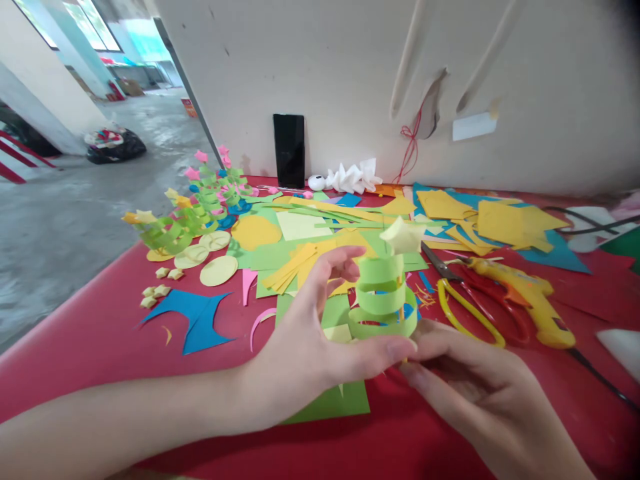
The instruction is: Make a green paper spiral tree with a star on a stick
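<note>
A small paper tree (383,297) made of stacked light-green paper rings on a thin wooden stick, topped by a pale yellow folded star (401,235), stands upright between my two hands. My left hand (320,333) curls around its left side, thumb under the lowest ring and fingers behind the upper rings. My right hand (480,393) pinches the bottom of the stick from the right. Both hands hover just above the red table (90,340).
Finished green spiral trees (170,230) with pink and yellow stars stand at back left. Yellow paper discs (219,270), small folded stars (155,291), blue scrap (197,319), coloured sheets, yellow-handled scissors (470,303), a yellow glue gun (525,297) and a black phone (289,151) against the wall.
</note>
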Demonstrator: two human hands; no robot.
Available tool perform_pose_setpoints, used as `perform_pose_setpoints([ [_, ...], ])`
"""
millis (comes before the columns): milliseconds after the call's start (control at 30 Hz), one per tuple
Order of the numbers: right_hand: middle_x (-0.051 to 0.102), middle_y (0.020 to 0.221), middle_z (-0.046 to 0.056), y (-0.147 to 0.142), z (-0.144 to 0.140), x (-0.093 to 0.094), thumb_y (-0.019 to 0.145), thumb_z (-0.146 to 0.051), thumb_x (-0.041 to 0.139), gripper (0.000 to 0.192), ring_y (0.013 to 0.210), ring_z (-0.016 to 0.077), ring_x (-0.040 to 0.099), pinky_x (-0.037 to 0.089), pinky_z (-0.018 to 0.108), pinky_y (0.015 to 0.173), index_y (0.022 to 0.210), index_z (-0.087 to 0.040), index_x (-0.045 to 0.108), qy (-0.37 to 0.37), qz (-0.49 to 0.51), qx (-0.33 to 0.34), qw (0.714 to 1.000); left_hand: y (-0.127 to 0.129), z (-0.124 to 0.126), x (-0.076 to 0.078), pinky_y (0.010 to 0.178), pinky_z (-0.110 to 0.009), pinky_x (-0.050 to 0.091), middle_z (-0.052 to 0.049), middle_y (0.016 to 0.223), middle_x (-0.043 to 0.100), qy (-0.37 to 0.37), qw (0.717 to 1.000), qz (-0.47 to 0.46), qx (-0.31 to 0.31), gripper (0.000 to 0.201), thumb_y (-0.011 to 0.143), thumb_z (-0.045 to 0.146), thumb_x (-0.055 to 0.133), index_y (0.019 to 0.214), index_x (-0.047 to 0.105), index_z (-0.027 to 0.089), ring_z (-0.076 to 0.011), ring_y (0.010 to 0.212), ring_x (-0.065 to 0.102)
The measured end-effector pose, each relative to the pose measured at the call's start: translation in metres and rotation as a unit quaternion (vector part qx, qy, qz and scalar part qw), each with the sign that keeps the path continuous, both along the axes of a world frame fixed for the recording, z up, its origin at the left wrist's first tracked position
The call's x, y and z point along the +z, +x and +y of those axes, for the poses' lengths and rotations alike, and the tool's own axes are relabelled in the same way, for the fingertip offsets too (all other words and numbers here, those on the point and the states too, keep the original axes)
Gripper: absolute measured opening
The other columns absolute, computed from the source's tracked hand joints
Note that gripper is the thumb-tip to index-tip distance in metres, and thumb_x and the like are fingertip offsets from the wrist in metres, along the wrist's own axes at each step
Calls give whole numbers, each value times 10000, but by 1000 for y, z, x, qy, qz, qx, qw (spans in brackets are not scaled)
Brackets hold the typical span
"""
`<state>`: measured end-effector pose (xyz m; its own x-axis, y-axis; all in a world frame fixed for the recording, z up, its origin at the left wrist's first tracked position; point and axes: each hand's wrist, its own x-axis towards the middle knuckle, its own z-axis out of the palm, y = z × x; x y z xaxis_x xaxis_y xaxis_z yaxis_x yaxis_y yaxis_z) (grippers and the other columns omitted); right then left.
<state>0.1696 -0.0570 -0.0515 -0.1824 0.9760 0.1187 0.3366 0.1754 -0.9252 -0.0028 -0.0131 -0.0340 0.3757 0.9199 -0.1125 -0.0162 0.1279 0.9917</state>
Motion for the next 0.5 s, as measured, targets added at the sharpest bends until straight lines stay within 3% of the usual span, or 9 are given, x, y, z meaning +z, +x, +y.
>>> perform_pose_setpoints([
  [133,619,680,-14,-3,-4,-1,767,-194,575,58,549,96,572,474,151,470,741,-232,611,43,-2,-1,999,1,-1,0,997,-406,332,-20,1176,510,19,1000,-13,-8,635,647,369,737,1189,407,329,-246,1183,425],
  [500,604,681,-55,-8,-3,8,780,-129,570,104,590,62,572,473,111,546,761,-232,562,128,-57,4,990,2,-3,-4,800,-293,469,-13,1110,544,1,999,-39,-18,520,678,316,725,1126,463,334,-232,1132,473],
])
